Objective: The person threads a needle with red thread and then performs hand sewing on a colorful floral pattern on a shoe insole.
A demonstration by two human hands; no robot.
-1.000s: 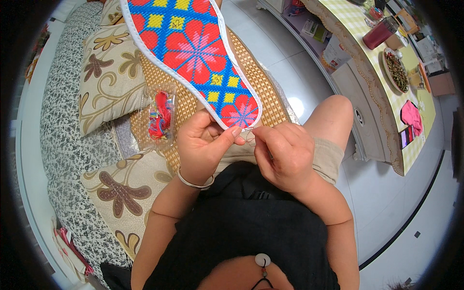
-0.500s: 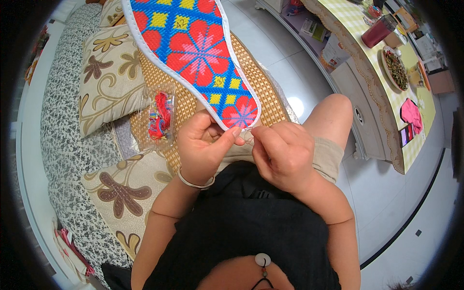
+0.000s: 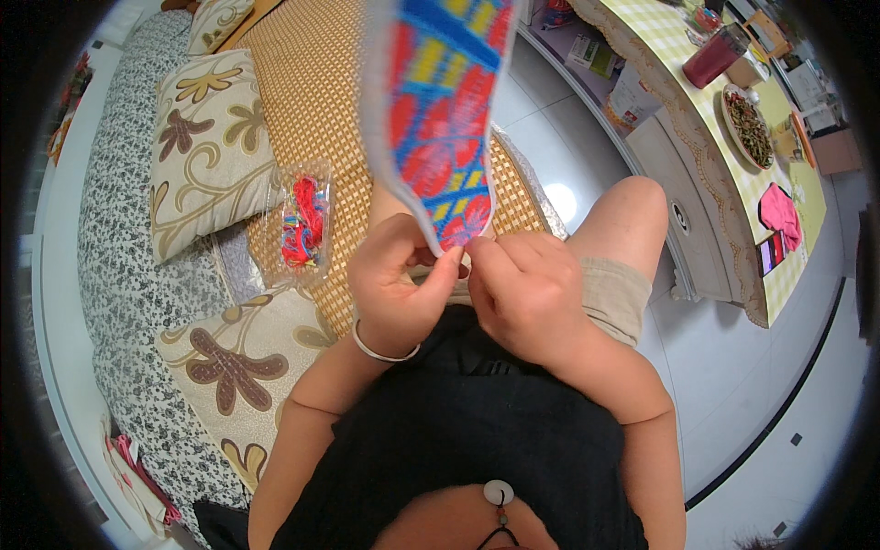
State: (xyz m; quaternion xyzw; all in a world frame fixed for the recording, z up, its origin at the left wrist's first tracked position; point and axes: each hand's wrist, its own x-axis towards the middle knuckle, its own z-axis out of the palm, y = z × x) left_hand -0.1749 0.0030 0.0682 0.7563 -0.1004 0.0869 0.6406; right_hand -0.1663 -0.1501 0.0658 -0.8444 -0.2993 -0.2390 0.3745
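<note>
An embroidered insole (image 3: pixel 449 119) with red flowers, blue bands, yellow squares and a white bound edge rises from my hands, its far part smeared by motion. My left hand (image 3: pixel 399 280) pinches its near rounded end between thumb and fingers. Right beside it, my right hand (image 3: pixel 527 289) is closed, thumb and forefinger pressed together at the same edge. Whatever is between those right fingertips is too small to make out. To the left, a clear plastic tray (image 3: pixel 321 261) holds bundled red thread (image 3: pixel 307 215) with some other colours.
Two patterned cushions (image 3: pixel 197 128) lie on the left of the woven mat (image 3: pixel 298 69). At the right stands a table with a checked cloth (image 3: pixel 733 183), carrying a dark red bottle (image 3: pixel 715 57), a plate of food (image 3: pixel 747 128), a pink cloth (image 3: pixel 779 218) and a phone (image 3: pixel 772 255).
The insole has swung to the right and tilted more edge-on, blurring. My hands have drawn slightly closer together at its near end.
</note>
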